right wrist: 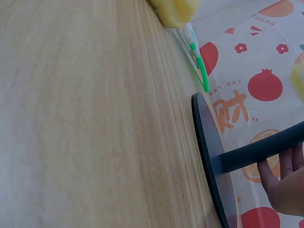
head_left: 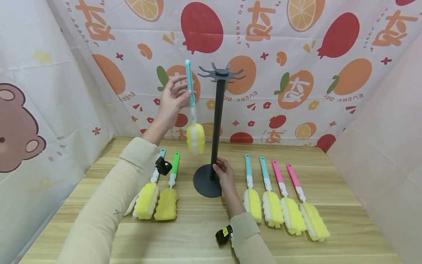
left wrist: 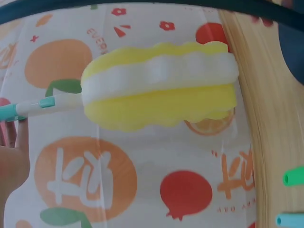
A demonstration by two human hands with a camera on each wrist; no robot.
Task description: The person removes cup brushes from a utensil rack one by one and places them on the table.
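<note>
Wooden tabletop [head_left: 204,234] enclosed by fruit-printed cloth walls [head_left: 296,44], with a dark rack stand [head_left: 215,128] upright at its centre. The left hand [head_left: 173,99], raised just left of the stand's hooked top, pinches the teal handle of a yellow sponge brush [head_left: 195,137] hanging head-down beside the pole; the right hand [head_left: 224,172] curls its fingers round the pole just above the base. Two brushes [head_left: 158,198] lie left of the stand, four brushes [head_left: 287,209] to its right.

The wooden tabletop [head_left: 204,227] carries a dark stand [head_left: 207,181] with two sponge brushes [head_left: 158,198] to its left and four sponge brushes [head_left: 283,205] to its right
</note>
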